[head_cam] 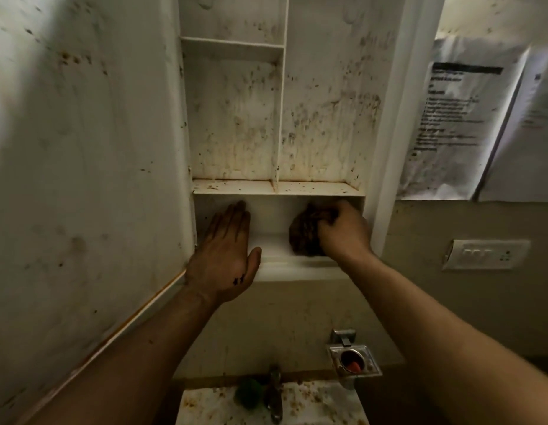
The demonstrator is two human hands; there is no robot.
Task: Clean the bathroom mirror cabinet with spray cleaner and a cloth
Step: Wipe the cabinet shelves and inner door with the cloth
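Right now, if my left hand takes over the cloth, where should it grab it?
Probably the bunched left bulge of the cloth, coming from the left: the right hand covers its right side, and the shelf above blocks the top.

cabinet [232,118] interior: smooth white panels, matt, upper compartments filmed with brown streaks and specks; bottom shelf [275,240] clean white, slight sheen; door [82,148] inner face same matt white, speckled. cloth [304,233] is dark brown, coarse knobbly fabric; wall sheets [456,118] are matt printed paper, wrinkled. holder [354,360] and tap [275,394] are shiny bare metal, switch plate [485,254] smooth white plastic, sink [315,400] top pale, spattered brown.
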